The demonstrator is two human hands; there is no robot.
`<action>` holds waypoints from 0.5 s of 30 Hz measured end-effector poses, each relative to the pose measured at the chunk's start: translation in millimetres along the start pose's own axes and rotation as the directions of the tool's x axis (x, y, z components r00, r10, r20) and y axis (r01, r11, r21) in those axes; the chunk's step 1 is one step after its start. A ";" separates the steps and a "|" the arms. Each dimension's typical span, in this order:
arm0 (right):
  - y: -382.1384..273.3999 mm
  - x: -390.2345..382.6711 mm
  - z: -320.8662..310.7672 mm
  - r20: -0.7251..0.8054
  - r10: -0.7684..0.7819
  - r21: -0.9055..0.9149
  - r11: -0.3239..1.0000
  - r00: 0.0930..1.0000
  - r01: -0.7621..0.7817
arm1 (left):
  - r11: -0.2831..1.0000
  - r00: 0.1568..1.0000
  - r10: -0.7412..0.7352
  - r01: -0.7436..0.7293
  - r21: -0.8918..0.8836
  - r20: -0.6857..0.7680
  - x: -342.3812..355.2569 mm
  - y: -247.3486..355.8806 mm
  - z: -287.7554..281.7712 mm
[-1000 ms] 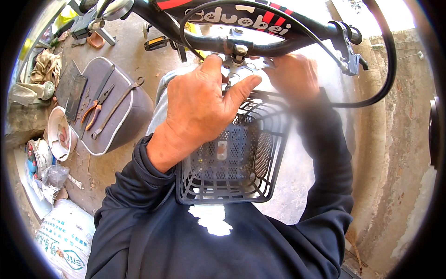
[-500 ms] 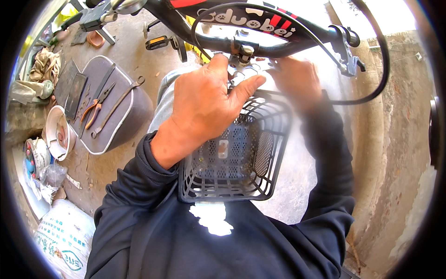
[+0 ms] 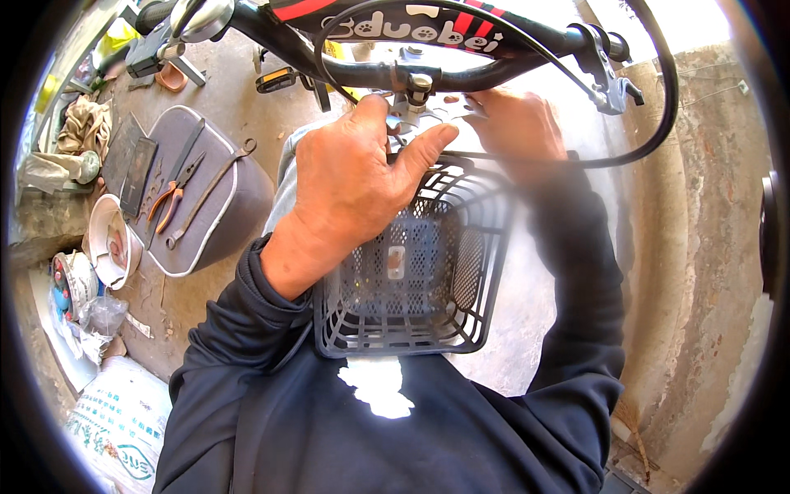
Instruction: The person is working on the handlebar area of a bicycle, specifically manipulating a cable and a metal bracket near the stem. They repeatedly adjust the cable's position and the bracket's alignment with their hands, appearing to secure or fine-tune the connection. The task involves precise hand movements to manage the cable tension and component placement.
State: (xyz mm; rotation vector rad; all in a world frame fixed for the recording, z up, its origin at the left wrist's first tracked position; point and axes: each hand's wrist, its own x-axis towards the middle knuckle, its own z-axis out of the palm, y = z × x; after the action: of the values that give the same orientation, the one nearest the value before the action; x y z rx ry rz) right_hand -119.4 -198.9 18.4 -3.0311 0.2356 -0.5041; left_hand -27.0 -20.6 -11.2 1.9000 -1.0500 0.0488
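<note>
My left hand (image 3: 341, 185) is closed around a silver bracket (image 3: 411, 115) at the stem clamp (image 3: 418, 89), thumb out over the black basket (image 3: 333, 321). To its right my right hand (image 3: 514, 132), blurred, is closed on a small silver metal piece (image 3: 471, 107) just under the curved handlebar (image 3: 469, 82); its exact shape is unclear. The perforated basket hangs below both hands, against my dark jacket. A black cable (image 3: 625, 158) loops past my right wrist.
A grey padded seat (image 3: 239, 198) at left holds orange pliers (image 3: 169, 210), a wrench (image 3: 206, 198) and flat bars. Beside it lie a white bucket (image 3: 115, 255), cloths (image 3: 82, 128) and a white sack (image 3: 111, 420). A stained wall (image 3: 691, 247) runs along the right.
The bicycle frame, handlebar and cable have shifted slightly up and left in view. My left hand keeps its grip; my right hand has moved a little and stays blurred.
</note>
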 end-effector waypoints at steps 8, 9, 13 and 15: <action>-4.5 -0.5 -5.6 0.037 0.096 -0.073 0.993 0.995 -0.093 | 1.000 0.999 -0.023 0.023 0.006 0.045 0.0 3.1 -2.3; -5.4 -0.3 -6.3 0.042 0.107 -0.082 0.991 0.993 -0.103 | 1.000 0.998 -0.028 0.028 0.010 0.049 -0.2 3.1 -2.6; -4.8 -0.6 -3.0 0.042 0.141 -0.061 0.988 0.989 -0.139 | 1.000 0.999 -0.022 0.021 0.007 0.042 -0.2 2.3 -2.0; -3.1 -0.5 -2.8 0.043 0.134 -0.029 0.991 0.990 -0.133 | 1.000 0.999 -0.023 0.023 -0.001 0.046 0.2 2.0 -1.3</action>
State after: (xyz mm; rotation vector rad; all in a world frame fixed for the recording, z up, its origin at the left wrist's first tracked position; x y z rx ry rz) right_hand -120.4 -195.8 21.1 -3.0206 0.4429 -0.4258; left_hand -27.7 -20.1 -8.9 1.9198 -1.0589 -0.0090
